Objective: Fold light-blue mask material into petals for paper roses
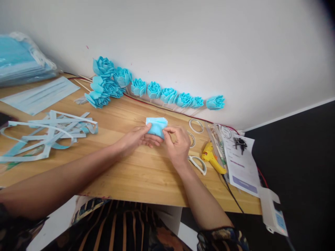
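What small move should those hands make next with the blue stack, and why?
Probably the right hand should even up the blue stack: its layers look fanned and uneven along the upper edge, the left hand supports it, and the right hand is at its side.

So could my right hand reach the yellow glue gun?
Probably yes: the glue gun lies nearby with nothing tall between, though the right hand is pinching the blue sheets.

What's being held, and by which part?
A blue stack. The left hand has it by its left edge, thumb on top; the right hand pinches its right edge between thumb and forefinger.
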The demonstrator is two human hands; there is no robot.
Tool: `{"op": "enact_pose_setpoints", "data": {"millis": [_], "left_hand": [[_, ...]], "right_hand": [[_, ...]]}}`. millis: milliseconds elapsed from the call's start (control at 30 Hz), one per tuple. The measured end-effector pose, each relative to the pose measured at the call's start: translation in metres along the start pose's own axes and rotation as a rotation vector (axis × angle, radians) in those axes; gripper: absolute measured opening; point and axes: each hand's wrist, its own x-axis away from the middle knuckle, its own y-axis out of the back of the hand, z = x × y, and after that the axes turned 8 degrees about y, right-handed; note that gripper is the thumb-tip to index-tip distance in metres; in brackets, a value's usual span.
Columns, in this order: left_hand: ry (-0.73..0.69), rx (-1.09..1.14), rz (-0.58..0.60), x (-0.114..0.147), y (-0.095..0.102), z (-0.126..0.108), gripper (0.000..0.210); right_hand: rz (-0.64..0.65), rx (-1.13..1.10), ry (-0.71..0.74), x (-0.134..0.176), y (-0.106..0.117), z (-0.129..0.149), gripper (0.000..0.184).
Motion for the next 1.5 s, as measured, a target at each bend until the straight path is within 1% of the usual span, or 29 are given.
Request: {"op": "enact_pose_setpoints", "data": {"millis": [133,333,400,500,567,667,800,867,900,967,1067,1167,1200,1300,1333,1400,1500], "left_hand": [[-0.009,0.052,0.003,-0.0008,0.0011,0.0010,0.060],[0.030,0.179,0.003,-0.0027,0.0018,-0.0021,0.054],[0.033,0.238,-0.018,-0.0036,0.0024,-0.0034,0.050],[0.004,0.311,-0.084,-0.0043,0.0034,-0.0046,0.044],[-0.029,0.312,-0.123,-0.0039,0.0032,-0.0053,0.041],[-0.050,0.248,-0.119,-0.0022,0.0014,-0.0066,0.044],[-0.064,0.191,-0.122,-0.0009,-0.0006,-0.0072,0.048],[-0.075,0.180,-0.127,-0.0012,-0.0005,-0.0067,0.047],[-0.081,0.176,-0.130,-0.0014,-0.0003,-0.0062,0.046],[-0.095,0.172,-0.144,-0.0021,0.0003,-0.0049,0.045],[-0.117,0.165,-0.168,-0.0030,0.0011,-0.0029,0.045],[-0.116,0.167,-0.173,-0.0044,0.0016,-0.0017,0.043],[-0.109,0.174,-0.171,-0.0051,0.0016,-0.0015,0.043],[-0.071,0.196,-0.134,-0.0067,0.0015,-0.0016,0.047],[-0.066,0.190,-0.125,-0.0068,0.0012,-0.0018,0.049],[-0.084,0.130,-0.130,-0.0056,0.0004,-0.0026,0.053],[-0.142,-0.045,-0.172,-0.0009,-0.0019,-0.0043,0.057]], "right_hand": [[0.007,0.012,0.045,0.0002,0.0014,0.0013,0.008],[0.010,-0.007,0.118,-0.0002,0.0032,0.0008,0.013],[0.053,-0.042,0.170,-0.0010,0.0033,0.0006,0.015],[0.153,-0.082,0.248,-0.0025,0.0035,0.0018,0.016],[0.189,-0.100,0.249,-0.0028,0.0040,0.0032,0.016],[0.144,-0.108,0.167,-0.0009,0.0043,0.0042,0.018],[0.038,-0.084,-0.053,0.0039,0.0026,0.0019,0.028],[0.033,-0.093,-0.135,0.0049,0.0018,0.0003,0.034],[0.040,-0.100,-0.150,0.0048,0.0018,-0.0002,0.034],[0.069,-0.116,-0.135,0.0037,0.0026,-0.0009,0.031],[0.121,-0.142,-0.051,0.0014,0.0050,-0.0016,0.025],[0.167,-0.189,0.029,0.0002,0.0063,-0.0032,0.024],[0.188,-0.208,0.044,0.0002,0.0063,-0.0037,0.026],[0.247,-0.238,0.034,0.0009,0.0058,-0.0039,0.047],[0.239,-0.236,0.003,0.0014,0.0058,-0.0035,0.052],[0.166,-0.229,-0.113,0.0021,0.0064,-0.0028,0.052],[0.003,-0.224,-0.341,0.0018,0.0068,-0.0038,0.041]]}}
